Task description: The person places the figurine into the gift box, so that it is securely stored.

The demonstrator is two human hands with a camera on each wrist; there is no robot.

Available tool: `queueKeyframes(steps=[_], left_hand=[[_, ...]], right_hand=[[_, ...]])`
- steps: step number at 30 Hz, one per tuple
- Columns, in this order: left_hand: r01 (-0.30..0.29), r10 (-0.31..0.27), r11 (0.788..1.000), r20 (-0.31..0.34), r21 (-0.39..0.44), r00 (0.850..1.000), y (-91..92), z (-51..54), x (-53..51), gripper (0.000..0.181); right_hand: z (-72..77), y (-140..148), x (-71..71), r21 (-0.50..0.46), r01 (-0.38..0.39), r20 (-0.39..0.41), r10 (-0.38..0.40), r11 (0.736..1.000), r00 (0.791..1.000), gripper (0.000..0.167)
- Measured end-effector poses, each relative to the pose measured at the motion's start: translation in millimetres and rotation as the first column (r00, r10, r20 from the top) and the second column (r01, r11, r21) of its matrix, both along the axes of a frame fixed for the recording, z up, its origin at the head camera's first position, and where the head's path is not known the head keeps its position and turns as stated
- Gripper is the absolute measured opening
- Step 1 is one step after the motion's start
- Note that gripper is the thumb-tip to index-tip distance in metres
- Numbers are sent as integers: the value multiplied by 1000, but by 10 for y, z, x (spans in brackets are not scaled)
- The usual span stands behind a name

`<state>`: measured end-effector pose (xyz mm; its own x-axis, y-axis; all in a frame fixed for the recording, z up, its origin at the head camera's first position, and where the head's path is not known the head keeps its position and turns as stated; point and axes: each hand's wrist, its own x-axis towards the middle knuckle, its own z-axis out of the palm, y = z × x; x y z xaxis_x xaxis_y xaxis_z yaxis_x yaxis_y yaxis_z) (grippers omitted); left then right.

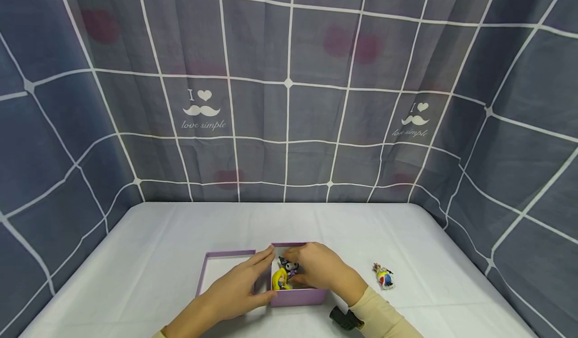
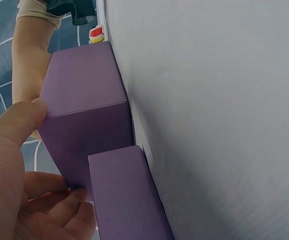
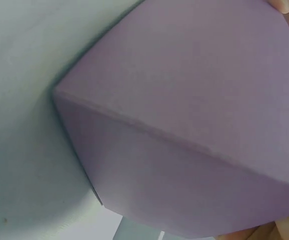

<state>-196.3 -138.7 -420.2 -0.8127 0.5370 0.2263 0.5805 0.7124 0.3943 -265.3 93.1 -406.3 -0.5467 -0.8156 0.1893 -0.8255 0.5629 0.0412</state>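
An open purple box [image 1: 298, 298] stands on the table, holding a yellow-haired figurine [image 1: 279, 279] and a figurine with a black hood and pale face [image 1: 289, 266]. My left hand [image 1: 241, 287] grips the box along its left wall, thumb at the near corner and fingers at the far one; the left wrist view shows this thumb [image 2: 27, 117] on the edge. Reaching in from the right, my right hand [image 1: 318, 268] has thumb and fingers about the black-hooded figurine. Some of those fingertips are hidden. Only the box's outer walls [image 3: 184, 100] fill the right wrist view.
Left of the box lies a shallow purple lid [image 1: 230, 252], its white inside facing up. A small colorful figurine [image 1: 384, 276] lies on the white tablecloth [image 1: 429, 247] to the right. A black device [image 1: 345, 319] sits by the right wrist. Gray checked curtains [image 1: 257, 107] surround the table.
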Motion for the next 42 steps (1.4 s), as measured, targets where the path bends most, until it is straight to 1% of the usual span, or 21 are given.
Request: queueKeyframes(steps=[3,6,17,22,27,32,38,42], left_hand=[[0,0,1000,-9,0,1000,0,-1,-3,83],[-2,2,1000,-7,-4,1000,2,-7,-5,83],[0,0,1000,-14,-4,1000,-2,0,-6,83],[2,-2,1000,-8,3,1000,-2,-4,-14,83],[-7,7,1000,-5,-10,1000,5,-13,-5,83],[-13,13,1000,-6,-12,1000,6,-7,-1,83],[-8,8,1000,10,-2,1000,9,1,-2,83],[-9,9,1000,14,-2,1000,8,5,2,83]], right_hand=[[7,-2,10,23,18,-13,-17,1000,1000,51],[11,-2,18,25,28,-26,-28,999,999,51],[-7,-3,-8,18,-4,-80,5,1000,997,47],[-16,-15,-23,39,-6,-108,10,999,994,44],[-26,-27,-24,62,-9,-137,17,998,990,41],[-19,-19,-31,35,-16,-102,20,999,995,42],[0,25,-47,-25,-31,-16,30,999,999,47],[33,53,-58,-68,-32,45,35,997,998,46]])
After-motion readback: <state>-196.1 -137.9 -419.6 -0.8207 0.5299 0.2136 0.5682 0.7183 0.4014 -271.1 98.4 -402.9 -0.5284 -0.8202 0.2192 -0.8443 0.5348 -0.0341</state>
